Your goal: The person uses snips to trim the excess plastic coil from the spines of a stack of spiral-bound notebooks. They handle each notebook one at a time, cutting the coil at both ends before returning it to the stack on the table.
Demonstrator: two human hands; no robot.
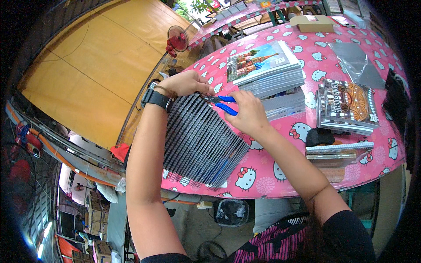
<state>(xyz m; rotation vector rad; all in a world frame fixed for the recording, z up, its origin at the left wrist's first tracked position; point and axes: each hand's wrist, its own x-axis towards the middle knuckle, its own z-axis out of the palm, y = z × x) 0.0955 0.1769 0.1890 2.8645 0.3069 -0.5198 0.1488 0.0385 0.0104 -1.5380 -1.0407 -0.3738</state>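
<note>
My right hand (247, 109) is closed around the blue handles of a pair of pliers (227, 105), whose dark jaws point left. Those jaws meet the far corner of a stack of spiral-bound notebooks (199, 140), spread so that row after row of dark coil binding shows. At that same corner is my left hand (186, 83), a watch on its wrist. Its fingers are bent and drawn together beside the jaws; what they pinch, if anything, is hidden.
The table has a pink patterned cover (265, 184). Right of the stack stand a pile of notebooks with a colourful domed building (258, 61), brown-covered notebooks (348, 105) and clear plastic sheets (355, 61). A red fan (177, 39) stands beyond the table's left edge; a cardboard box (311, 24) lies far back.
</note>
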